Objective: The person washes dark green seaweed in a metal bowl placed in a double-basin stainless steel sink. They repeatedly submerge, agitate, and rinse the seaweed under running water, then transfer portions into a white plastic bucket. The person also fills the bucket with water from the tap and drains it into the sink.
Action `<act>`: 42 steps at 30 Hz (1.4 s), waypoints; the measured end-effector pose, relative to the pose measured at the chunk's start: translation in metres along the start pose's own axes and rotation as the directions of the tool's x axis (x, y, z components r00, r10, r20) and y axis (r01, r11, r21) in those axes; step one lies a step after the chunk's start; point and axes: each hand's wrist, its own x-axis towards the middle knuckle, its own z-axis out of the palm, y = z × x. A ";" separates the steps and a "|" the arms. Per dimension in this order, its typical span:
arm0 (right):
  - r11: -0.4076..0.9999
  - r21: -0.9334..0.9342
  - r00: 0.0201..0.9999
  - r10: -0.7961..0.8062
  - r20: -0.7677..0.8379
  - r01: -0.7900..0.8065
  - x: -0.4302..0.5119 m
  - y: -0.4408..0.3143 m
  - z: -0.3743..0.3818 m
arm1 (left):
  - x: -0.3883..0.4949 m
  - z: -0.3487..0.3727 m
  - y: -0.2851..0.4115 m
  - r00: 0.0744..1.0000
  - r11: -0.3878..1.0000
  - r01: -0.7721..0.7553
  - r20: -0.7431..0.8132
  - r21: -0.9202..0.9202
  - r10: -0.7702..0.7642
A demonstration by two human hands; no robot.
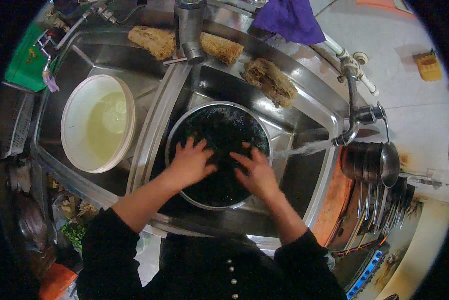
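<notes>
Before me, a round metal-rimmed basin [268, 131] with very dark contents stands in the right bowl of a stainless steel double sink [157, 108]. My left hand [192, 161] is over the basin's left part, fingers spread. Over its right part is my right hand [256, 168], also with fingers apart. Some fingertips blend into the dark contents, so how deep they reach cannot be told. Water runs from a wall tap [346, 138] at the right towards the basin's right rim. A white bucket [130, 131] with pale yellowish liquid is in the left bowl.
Loofah sponges [224, 48] and a brown fibrous scrubber [271, 80] lie along the sink's back ledge, beside a metal swivel spout [188, 33]. A purple cloth [290, 20] hangs behind. Metal ladles [389, 165] hang at the right. Green leaves [72, 232] are at the lower left.
</notes>
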 end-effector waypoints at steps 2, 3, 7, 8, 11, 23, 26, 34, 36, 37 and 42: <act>0.997 -0.079 0.999 0.024 0.029 -0.021 0.001 0.017 0.046 | -0.005 0.039 -0.002 0.988 0.996 0.081 0.125 0.045 -0.086; 0.987 -0.151 0.994 0.068 0.089 -0.054 0.000 0.023 0.067 | -0.004 0.064 -0.005 0.985 0.996 0.072 0.154 0.050 -0.079; 0.927 -0.366 0.966 0.166 0.198 -0.085 0.005 0.046 0.134 | 0.024 0.126 -0.023 0.914 0.985 0.152 0.369 0.080 -0.170; 0.909 -0.410 0.963 0.176 0.203 -0.080 0.011 0.047 0.142 | 0.031 0.129 -0.026 0.903 0.983 0.178 0.390 0.042 -0.180; 0.853 -0.520 0.948 0.126 0.292 0.047 0.034 0.089 0.174 | 0.059 0.154 -0.038 0.885 0.972 0.234 0.420 -0.025 -0.202; 0.908 0.419 0.999 0.031 -0.040 -0.012 0.000 0.010 -0.036 | -0.003 -0.019 0.048 0.953 0.904 -0.212 -0.284 -0.371 0.106; 0.911 0.410 0.992 0.014 -0.122 0.037 -0.021 -0.031 -0.083 | -0.027 -0.080 0.075 0.918 0.877 -0.326 -0.341 -0.354 0.203; 0.989 0.144 0.987 0.004 -0.163 0.020 -0.022 -0.032 -0.071 | -0.020 -0.085 0.055 0.935 0.953 -0.243 -0.305 -0.181 0.181; 1.000 0.019 0.992 0.013 -0.125 -0.011 -0.019 -0.023 -0.052 | -0.012 -0.059 0.034 0.971 0.977 -0.169 -0.194 -0.127 0.143; 1.000 -0.002 0.994 0.018 -0.111 -0.018 -0.017 -0.014 -0.038 | -0.007 -0.039 0.020 0.975 0.982 -0.144 -0.187 -0.119 0.121; 0.985 -0.153 0.996 0.082 0.029 -0.077 -0.016 0.037 0.052 | 0.012 0.039 0.000 0.996 0.979 -0.033 0.091 0.203 0.014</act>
